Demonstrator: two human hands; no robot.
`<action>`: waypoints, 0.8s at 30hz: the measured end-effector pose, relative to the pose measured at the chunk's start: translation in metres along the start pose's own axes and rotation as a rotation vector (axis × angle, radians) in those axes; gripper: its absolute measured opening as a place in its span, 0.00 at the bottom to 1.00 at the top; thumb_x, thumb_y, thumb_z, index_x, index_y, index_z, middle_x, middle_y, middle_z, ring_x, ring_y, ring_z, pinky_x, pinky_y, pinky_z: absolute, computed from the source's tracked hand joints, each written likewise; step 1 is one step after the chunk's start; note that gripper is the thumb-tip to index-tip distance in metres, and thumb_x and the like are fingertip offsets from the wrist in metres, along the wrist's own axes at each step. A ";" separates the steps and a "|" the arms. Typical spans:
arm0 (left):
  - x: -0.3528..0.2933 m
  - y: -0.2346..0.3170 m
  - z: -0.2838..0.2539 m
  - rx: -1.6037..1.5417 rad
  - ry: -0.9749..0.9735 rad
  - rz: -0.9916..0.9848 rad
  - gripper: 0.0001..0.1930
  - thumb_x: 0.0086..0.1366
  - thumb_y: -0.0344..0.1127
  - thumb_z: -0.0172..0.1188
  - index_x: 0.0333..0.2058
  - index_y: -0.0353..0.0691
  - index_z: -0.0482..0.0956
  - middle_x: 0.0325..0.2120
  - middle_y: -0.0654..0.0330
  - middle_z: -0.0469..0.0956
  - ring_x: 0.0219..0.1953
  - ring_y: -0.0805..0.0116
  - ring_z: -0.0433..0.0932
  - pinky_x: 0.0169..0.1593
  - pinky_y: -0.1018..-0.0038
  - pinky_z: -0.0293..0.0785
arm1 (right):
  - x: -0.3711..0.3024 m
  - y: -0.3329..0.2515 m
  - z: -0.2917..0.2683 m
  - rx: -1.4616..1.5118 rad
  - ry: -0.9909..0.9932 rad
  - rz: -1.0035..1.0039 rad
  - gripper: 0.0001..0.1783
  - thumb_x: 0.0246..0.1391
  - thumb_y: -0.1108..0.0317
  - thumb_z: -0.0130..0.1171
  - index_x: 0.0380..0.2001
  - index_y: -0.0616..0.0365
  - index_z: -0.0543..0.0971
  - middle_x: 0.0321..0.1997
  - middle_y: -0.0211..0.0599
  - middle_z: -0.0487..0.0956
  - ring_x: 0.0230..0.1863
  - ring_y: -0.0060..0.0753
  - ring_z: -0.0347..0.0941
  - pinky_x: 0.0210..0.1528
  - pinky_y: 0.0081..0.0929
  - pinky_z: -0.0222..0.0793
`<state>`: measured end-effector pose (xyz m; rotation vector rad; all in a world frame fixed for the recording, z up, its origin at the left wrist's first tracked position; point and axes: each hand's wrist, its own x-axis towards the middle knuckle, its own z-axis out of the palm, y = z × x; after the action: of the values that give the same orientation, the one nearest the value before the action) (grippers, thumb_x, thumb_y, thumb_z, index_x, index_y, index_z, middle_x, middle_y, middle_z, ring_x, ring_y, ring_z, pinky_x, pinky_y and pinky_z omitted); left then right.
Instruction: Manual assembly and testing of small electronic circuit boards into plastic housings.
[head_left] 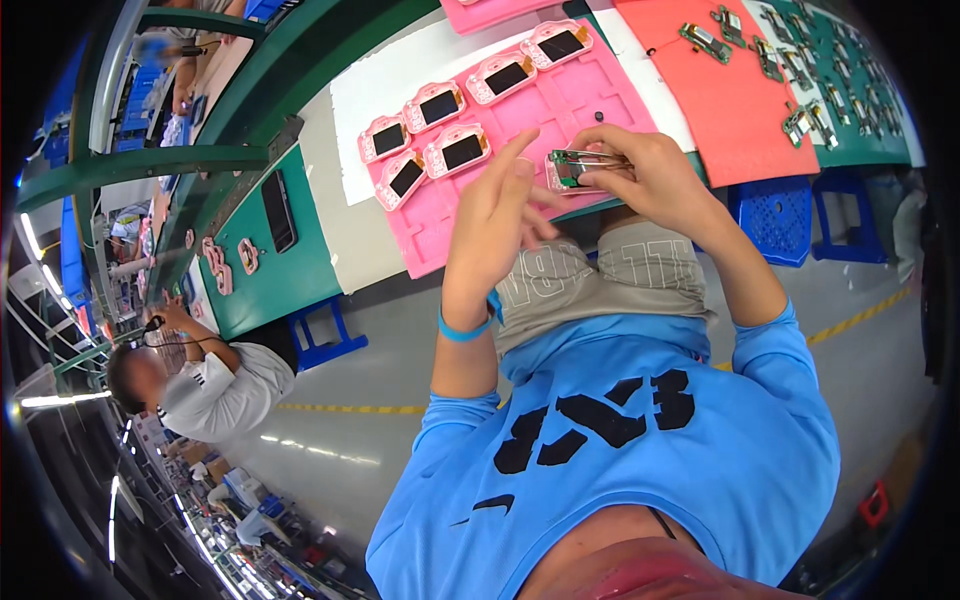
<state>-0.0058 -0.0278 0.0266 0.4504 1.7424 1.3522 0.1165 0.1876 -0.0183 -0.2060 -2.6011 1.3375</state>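
In my right hand [660, 180] is a pair of metal tweezers [598, 158], pinched between fingers and thumb over a green circuit board [570, 172]. That board sits in a pink plastic housing [553, 180] at the near edge of the pink foam tray [425, 250]. Just left of the housing, my left hand [488, 225] has its fingers stretched apart with nothing in them; some fingertips are blurred. Several pink housings with dark screens, such as a near one [461, 152], lie in the tray. A small black round part [599, 116] rests behind the tweezers.
Several loose circuit boards [706, 42] lie on a red mat [690, 100] and green surface at right. Blue stools [775, 220] stand below. A dark phone-like slab [279, 210] lies on the green table at left, where a person in white [225, 385] works.
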 end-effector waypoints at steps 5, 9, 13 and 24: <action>0.026 -0.034 -0.008 0.883 0.307 0.848 0.36 0.66 0.46 0.73 0.70 0.43 0.75 0.48 0.53 0.88 0.37 0.63 0.85 0.44 0.72 0.82 | -0.003 -0.018 0.005 -0.530 0.027 -0.099 0.17 0.57 0.64 0.71 0.49 0.54 0.83 0.33 0.38 0.89 0.31 0.44 0.86 0.32 0.37 0.75; 0.039 -0.052 -0.002 0.768 0.278 0.756 0.40 0.54 0.39 0.80 0.67 0.44 0.79 0.47 0.58 0.89 0.43 0.64 0.84 0.50 0.70 0.79 | -0.005 -0.020 0.020 -0.568 0.051 -0.066 0.16 0.57 0.64 0.71 0.48 0.54 0.82 0.33 0.39 0.89 0.31 0.45 0.86 0.32 0.39 0.75; 0.047 -0.061 -0.003 0.677 0.259 0.739 0.40 0.50 0.38 0.82 0.64 0.44 0.81 0.45 0.60 0.89 0.44 0.65 0.84 0.52 0.70 0.79 | -0.003 -0.024 0.028 -0.559 0.064 0.001 0.15 0.57 0.64 0.71 0.47 0.54 0.82 0.32 0.39 0.89 0.31 0.46 0.86 0.32 0.40 0.75; 0.044 -0.064 -0.010 0.532 0.300 0.720 0.37 0.51 0.37 0.84 0.62 0.42 0.83 0.46 0.57 0.90 0.45 0.64 0.85 0.51 0.70 0.80 | 0.001 -0.024 -0.013 -0.067 0.084 0.155 0.20 0.58 0.68 0.71 0.54 0.56 0.85 0.24 0.32 0.78 0.23 0.32 0.70 0.28 0.28 0.65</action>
<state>-0.0247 -0.0247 -0.0494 1.3262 2.3188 1.4602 0.1183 0.1842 0.0093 -0.4729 -2.6067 1.2603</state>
